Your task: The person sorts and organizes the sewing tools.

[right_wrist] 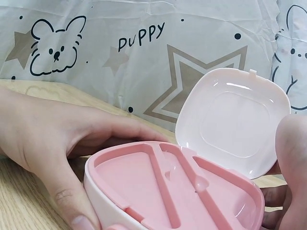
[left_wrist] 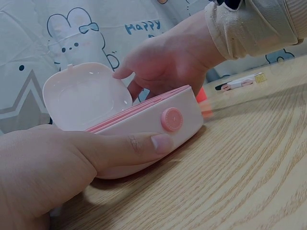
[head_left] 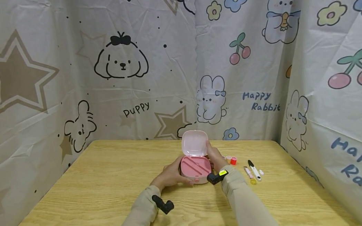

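A small pink plastic box stands on the table, its pale pink lid raised at the back. Inside it the darker pink tray has slanted dividers, and its compartments hold nothing visible. My left hand grips the left side, with the thumb along the front wall beside a round pink button. On the other side, my right hand holds the box's right back corner, thumb at the lid's edge and fingers curled low behind. In the left wrist view the box looks tilted.
Right of the box lie a red spool with paler ones beside it. Farther right are white snips with a black tip, a slim pink tool, a yellow piece and a small white piece. Printed curtains hang behind the wooden table.
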### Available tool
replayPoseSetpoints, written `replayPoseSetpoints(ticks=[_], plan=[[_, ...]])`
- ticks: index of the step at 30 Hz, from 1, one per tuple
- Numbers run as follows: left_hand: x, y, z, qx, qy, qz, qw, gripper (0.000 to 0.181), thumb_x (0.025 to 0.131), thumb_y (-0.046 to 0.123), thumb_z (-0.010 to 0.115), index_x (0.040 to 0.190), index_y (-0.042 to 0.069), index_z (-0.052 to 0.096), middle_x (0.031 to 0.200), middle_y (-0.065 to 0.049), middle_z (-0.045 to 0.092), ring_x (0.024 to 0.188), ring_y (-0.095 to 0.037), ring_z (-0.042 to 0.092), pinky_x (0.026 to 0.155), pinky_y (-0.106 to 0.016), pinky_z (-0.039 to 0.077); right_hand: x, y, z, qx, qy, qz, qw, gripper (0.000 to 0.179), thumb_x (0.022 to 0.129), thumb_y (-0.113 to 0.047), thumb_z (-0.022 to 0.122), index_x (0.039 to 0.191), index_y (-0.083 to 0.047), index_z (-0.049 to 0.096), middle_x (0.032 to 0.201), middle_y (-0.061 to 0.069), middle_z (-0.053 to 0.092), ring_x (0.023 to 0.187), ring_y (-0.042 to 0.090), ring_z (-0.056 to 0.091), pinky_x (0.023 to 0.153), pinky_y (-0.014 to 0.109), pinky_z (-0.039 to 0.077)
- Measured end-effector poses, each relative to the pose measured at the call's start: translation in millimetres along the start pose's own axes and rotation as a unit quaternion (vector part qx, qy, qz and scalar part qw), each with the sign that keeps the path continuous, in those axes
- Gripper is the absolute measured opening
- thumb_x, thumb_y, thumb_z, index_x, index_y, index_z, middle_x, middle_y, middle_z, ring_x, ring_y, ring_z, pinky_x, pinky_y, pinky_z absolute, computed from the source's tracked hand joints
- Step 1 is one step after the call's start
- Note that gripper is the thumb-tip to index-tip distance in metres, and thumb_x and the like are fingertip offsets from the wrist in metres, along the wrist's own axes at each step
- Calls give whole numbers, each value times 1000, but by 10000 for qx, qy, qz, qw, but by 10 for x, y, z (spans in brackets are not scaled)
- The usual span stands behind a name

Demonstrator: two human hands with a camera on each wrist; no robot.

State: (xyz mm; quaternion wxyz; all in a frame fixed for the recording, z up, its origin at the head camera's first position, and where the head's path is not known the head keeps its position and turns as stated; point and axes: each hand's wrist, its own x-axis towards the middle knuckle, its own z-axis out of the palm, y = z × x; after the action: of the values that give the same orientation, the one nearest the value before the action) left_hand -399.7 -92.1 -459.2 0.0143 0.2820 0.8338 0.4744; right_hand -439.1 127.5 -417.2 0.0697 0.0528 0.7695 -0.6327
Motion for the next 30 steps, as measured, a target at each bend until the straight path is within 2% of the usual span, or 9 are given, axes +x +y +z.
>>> replayPoseSetpoints(ticks=[4,9,18,24,27,30], plan=[[9,-10,1,79,2,78,9999,112,71,32,98,160,15,32,153,3,48,140,-21,44,115,-61,20,11,10,4,-2,26,19,10000,84,105,-69,25,151,-1,43,138,30,51,125,45,53,105,53,45],[19,-15,-2,-47,-17,166,9998,111,71,30,98,160,15,32,152,3,49,139,-21,44,114,-61,19,16,4,8,57,32,16,10000,84,106,-68,25,151,0,43,138,30,50,125,45,53,106,53,45],[15,2,-5,148,34,55,9999,113,71,34,98,160,17,32,153,5,48,140,-21,43,112,-64,18,10,-10,4,184,31,6,9998,84,105,-68,26,153,-1,41,140,31,49,127,46,51,107,54,43],[9,-3,9,193,28,-71,9998,113,71,36,98,161,17,31,157,3,44,143,-22,39,111,-66,14,36,-15,-22,351,98,161,9992,85,104,-70,30,156,-4,37,141,32,48,126,47,53,106,54,45],[6,0,7,170,58,-68,9998,113,71,35,98,160,16,32,156,2,45,142,-22,41,111,-65,15,21,-49,-33,351,123,164,9992,82,105,-67,31,155,-3,39,140,32,49,122,45,56,103,53,47],[1,10,5,175,70,-94,9998,113,70,36,98,161,17,32,157,2,45,142,-22,40,111,-64,16,1,-101,-61,455,194,136,9987,76,106,-62,33,149,-1,45,134,31,52,111,41,61,97,48,52]])
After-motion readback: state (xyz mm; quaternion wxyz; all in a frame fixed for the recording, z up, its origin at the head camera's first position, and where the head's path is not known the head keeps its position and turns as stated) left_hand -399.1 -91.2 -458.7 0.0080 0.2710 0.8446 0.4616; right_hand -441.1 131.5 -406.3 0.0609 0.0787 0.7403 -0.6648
